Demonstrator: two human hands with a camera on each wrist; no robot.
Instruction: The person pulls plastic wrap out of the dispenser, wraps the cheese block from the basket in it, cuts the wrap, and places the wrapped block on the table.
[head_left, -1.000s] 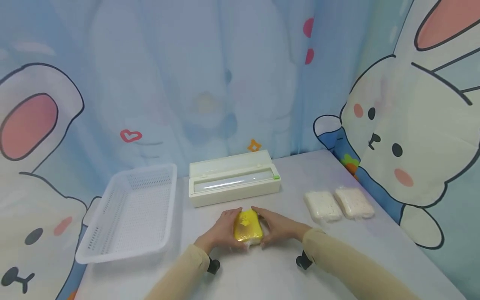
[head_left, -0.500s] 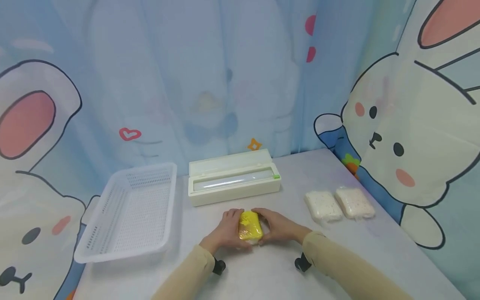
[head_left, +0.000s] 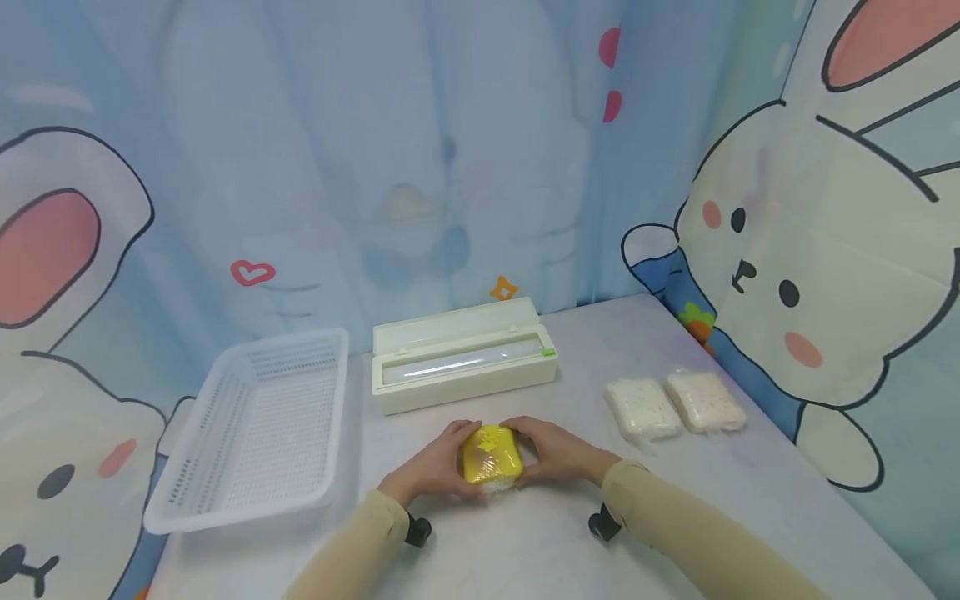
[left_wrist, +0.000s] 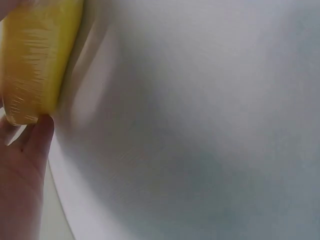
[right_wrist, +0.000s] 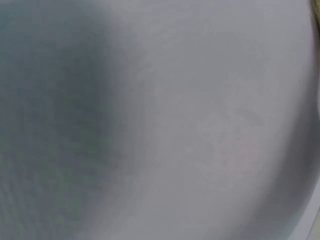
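Observation:
Between both hands, near the middle of the table, is a small yellow and brown block (head_left: 491, 457) wrapped in clear plastic film, with a whitish part at its near end. My left hand (head_left: 435, 467) holds it from the left, and my right hand (head_left: 558, 452) grips its right side, fingers at the far corner and thumb at the near one. In the left wrist view the shiny film creases on the block (left_wrist: 32, 65) show, with fingers (left_wrist: 42, 132) against its end. The right wrist view shows mostly blurred tabletop.
Behind the hands stands a cream cling film box (head_left: 465, 367), lid raised, a roll inside. A white perforated basket (head_left: 330, 467) sits left. Two film-wrapped pale blocks, a white one (head_left: 643, 408) and a pinkish one (head_left: 705, 402), lie side by side right. A printed curtain (head_left: 315, 167) hangs behind.
Both hands have kept hold of the wrapped block. It went slightly right, then slightly back left and turned a little with the left hand. The head view shifted slightly too.

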